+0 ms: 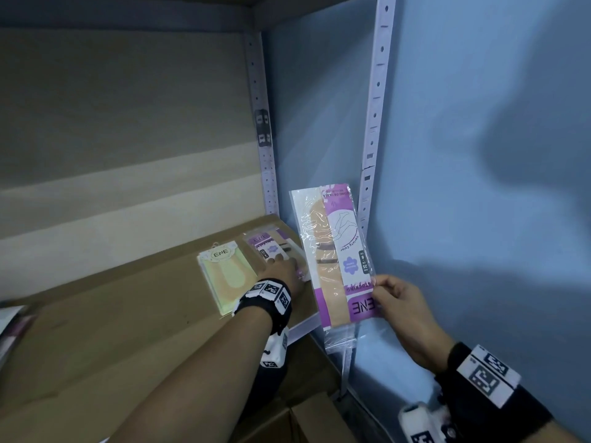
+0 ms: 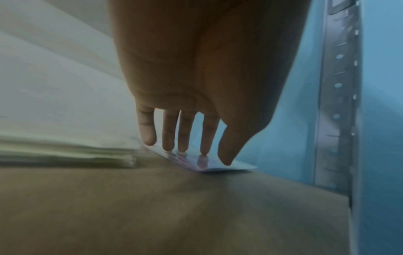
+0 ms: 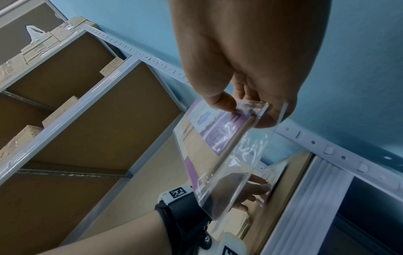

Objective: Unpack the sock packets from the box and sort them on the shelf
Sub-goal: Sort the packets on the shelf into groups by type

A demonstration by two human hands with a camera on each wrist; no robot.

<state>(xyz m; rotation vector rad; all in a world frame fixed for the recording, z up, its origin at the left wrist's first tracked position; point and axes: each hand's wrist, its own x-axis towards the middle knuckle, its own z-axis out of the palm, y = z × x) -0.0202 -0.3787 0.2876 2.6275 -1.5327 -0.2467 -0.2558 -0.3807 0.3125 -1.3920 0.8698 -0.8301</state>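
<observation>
Shelf (image 1: pixel 128 314): a brown board is seen at the right end of a rack, bounded by a perforated metal upright (image 1: pixel 372 123) against a blue wall (image 1: pixel 479 155).
Purple packets on shelf (image 1: pixel 271 247): a purple-labelled packet is laid flat near the shelf's right rear corner, over further purple packets whose number cannot be told.
Yellow packet stack (image 1: pixel 224 276): pale yellow packets are piled flat just beside the purple ones, on their left.
Left hand (image 1: pixel 281 273): straight fingers (image 2: pixel 169 136) are pressed tip-down on the top purple packet; nothing is grasped.
Right hand (image 1: pixel 403 310): a held packet (image 1: pixel 335 251) is pinched at its lower right edge between thumb and fingers.
Held packet: it is kept nearly upright in the air, above the shelf's right front corner and just beside the upright; its purple label is upside down, a tan stocking is visible inside, and its clear flap hangs below.
Cartons (image 1: pixel 303 423): brown cardboard boxes are seen below the shelf edge.
</observation>
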